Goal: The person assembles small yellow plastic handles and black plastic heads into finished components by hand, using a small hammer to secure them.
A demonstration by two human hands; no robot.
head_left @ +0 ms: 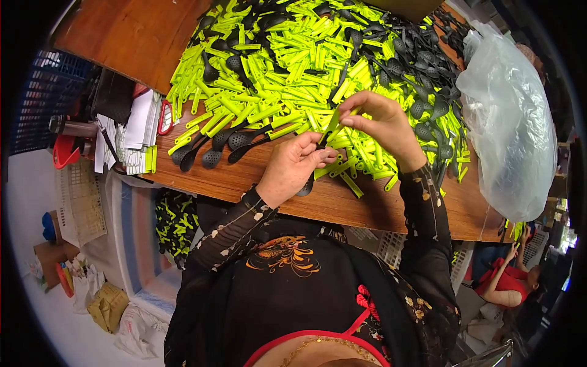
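hands (333,144) gripping yellow-green handle (331,124), black skimmer (307,183)

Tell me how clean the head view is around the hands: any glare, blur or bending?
Head view: both hands, left and right, and the green handle are evenly lit and sharp; the clear bag shows soft glare; the wooden table edge bows with fisheye; the corners are black.
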